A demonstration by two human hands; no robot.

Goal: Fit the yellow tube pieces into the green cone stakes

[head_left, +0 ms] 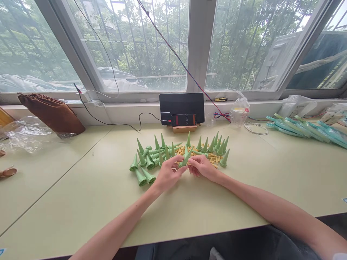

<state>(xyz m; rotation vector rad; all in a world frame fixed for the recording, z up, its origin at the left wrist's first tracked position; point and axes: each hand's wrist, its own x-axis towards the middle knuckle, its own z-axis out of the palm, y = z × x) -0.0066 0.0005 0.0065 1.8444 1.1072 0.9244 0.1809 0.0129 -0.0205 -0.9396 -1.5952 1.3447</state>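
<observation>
We have a green cone (186, 157) between us, above the tabletop (217, 209), its long axis slanting up and rightward, tip away from us, wide base nearer our left hand (168, 173). That hand's grip is narrow, thumb and fingers holding the base. Our right hand (202, 167) is just beside it, fingertips bunched; we cannot tell whether they hold anything.

On the table (81, 187), cones (224, 159) sit before a phone (182, 120) and tablet (181, 103).
</observation>
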